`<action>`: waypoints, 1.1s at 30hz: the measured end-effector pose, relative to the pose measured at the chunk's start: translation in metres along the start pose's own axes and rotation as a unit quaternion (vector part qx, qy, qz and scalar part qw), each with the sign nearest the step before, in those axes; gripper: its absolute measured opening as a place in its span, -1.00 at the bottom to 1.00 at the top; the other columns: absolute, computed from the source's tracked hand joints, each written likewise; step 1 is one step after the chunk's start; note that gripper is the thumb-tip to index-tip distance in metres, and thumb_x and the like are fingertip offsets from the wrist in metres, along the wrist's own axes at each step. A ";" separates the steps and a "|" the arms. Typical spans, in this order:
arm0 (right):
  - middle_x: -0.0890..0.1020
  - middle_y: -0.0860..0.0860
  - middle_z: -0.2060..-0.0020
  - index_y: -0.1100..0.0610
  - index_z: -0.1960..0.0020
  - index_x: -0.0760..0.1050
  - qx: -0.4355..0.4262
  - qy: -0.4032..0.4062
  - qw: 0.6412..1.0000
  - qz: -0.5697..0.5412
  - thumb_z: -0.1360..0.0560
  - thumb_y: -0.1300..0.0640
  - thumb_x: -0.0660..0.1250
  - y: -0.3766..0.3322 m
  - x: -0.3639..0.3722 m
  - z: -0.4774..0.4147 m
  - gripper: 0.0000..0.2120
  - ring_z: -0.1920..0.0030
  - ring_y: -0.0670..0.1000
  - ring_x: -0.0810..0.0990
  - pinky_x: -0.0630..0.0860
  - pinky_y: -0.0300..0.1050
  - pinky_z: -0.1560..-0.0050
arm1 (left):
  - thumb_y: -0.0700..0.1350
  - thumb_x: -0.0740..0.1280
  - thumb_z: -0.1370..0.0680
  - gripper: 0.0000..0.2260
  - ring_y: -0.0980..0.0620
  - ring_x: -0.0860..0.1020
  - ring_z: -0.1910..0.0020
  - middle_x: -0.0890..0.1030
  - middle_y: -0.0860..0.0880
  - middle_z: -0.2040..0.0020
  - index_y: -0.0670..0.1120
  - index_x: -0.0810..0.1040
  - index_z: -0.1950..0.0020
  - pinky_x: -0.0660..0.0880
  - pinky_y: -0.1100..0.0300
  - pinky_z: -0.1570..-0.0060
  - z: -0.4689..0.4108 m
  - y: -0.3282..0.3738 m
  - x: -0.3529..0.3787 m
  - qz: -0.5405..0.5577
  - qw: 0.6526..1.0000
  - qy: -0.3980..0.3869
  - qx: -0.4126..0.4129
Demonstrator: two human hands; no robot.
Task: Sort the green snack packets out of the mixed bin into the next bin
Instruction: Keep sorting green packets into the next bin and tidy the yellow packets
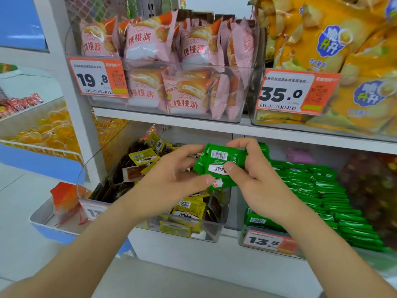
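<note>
On the lower shelf [214, 254], in the head view, a small stack of green packets [219, 166] is held in the air above the right rear part of the mixed bin [214, 233], close to that bin's right wall. Both hands hold it. The left hand [171, 175] has fingers curled round the stack's left end, with the thumb tip at its lower left corner. The right hand [251, 177] presses its thumb on the barcoded face while its fingers hook over the top edge. The stack's long axis runs roughly left to right, tilted a little, printed face toward the camera.

The next bin [242, 235] lies directly to the right of the stack, just beyond the two walls that stand side by side. The right hand is the nearer one and already sits partly over that bin's left rear corner. Its green rows [322, 190] stand on edge and run from rear to front, so the held stack probably needs turning to match them.

The mixed bin holds yellow packets [189, 208] and brown packets [120, 181]; no loose green one shows among them. The upper shelf [193, 123] hangs just above the hands, leaving little room to lift. An orange price tag [268, 241] marks the next bin's front wall, and pink packets [189, 93] fill a bin above.
</note>
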State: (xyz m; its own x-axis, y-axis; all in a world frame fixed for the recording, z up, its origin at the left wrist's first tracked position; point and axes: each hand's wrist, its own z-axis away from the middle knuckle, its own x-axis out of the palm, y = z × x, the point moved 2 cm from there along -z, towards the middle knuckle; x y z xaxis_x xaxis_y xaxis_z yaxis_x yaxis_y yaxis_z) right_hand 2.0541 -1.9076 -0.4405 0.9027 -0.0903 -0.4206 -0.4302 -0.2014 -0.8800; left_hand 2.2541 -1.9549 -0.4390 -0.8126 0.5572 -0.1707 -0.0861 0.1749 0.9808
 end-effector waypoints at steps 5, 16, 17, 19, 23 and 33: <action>0.70 -0.11 -0.02 -0.08 -0.21 0.53 -0.009 0.101 0.994 -0.041 -0.61 0.14 0.42 -0.003 -0.013 0.011 -0.78 0.10 0.15 0.72 0.65 0.24 0.03 | -0.35 0.44 -0.55 -0.52 -0.15 0.72 -0.09 0.73 -0.10 -0.14 -0.03 0.49 -0.43 0.68 -0.02 -0.04 0.002 0.010 0.022 0.061 0.997 0.038 0.033; 0.76 0.01 0.05 0.10 -0.13 0.67 0.075 0.097 0.988 -0.090 -0.60 0.19 0.45 0.006 -0.058 0.052 -0.88 0.12 0.09 0.77 0.73 0.10 0.07 | -0.33 0.52 -0.50 -0.55 -0.04 0.74 0.02 0.75 0.01 -0.08 -0.01 0.52 -0.30 0.69 0.00 -0.01 -0.006 0.018 0.082 0.004 0.994 0.069 0.087; 0.76 -0.02 0.06 0.07 -0.11 0.67 0.068 0.108 0.989 -0.071 -0.59 0.21 0.46 0.010 -0.063 0.055 -0.88 0.13 0.04 0.76 0.73 0.08 0.07 | -0.33 0.50 -0.52 -0.55 -0.02 0.74 0.01 0.75 0.02 -0.09 0.01 0.53 -0.33 0.69 0.03 0.01 -0.008 0.020 0.086 0.000 0.995 0.049 0.087; 0.74 -0.11 0.09 -0.04 -0.14 0.66 0.040 0.135 0.990 0.022 -0.57 0.17 0.48 0.018 -0.075 0.060 -0.82 0.18 -0.01 0.74 0.71 0.07 0.07 | -0.33 0.45 -0.57 -0.53 0.00 0.73 -0.03 0.73 0.05 -0.14 0.03 0.53 -0.41 0.67 0.10 0.01 -0.012 0.022 0.092 -0.031 0.995 -0.004 0.093; 0.64 -0.17 0.00 -0.12 -0.34 0.53 -0.010 0.107 0.982 0.153 -0.62 0.09 0.41 0.033 -0.082 0.069 -0.68 0.00 -0.15 0.64 0.58 -0.11 -0.05 | -0.36 0.41 -0.58 -0.48 0.06 0.70 -0.12 0.71 0.10 -0.19 0.02 0.47 -0.48 0.65 0.10 -0.12 -0.019 0.019 0.108 -0.109 0.988 -0.046 0.104; 0.71 -0.14 0.00 -0.13 -0.16 0.56 0.010 -0.061 0.973 0.221 -0.59 0.02 0.46 0.054 -0.114 0.079 -0.82 0.00 -0.08 0.68 0.64 0.07 0.04 | 0.11 0.59 -0.36 -0.60 0.07 0.32 -0.24 0.41 0.18 -0.23 0.20 0.57 -0.14 0.33 0.07 -0.22 -0.028 0.011 0.111 -0.475 0.871 0.002 0.123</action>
State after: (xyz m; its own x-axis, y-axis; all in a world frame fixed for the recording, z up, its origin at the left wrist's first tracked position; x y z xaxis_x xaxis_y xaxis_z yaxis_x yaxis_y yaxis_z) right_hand 1.9279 -1.8312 -0.4573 0.6219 -0.0472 -0.7816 -0.7781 -0.1490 -0.6102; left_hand 2.1467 -1.9135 -0.4449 -0.4439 0.0626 -0.8939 -0.5958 0.7245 0.3466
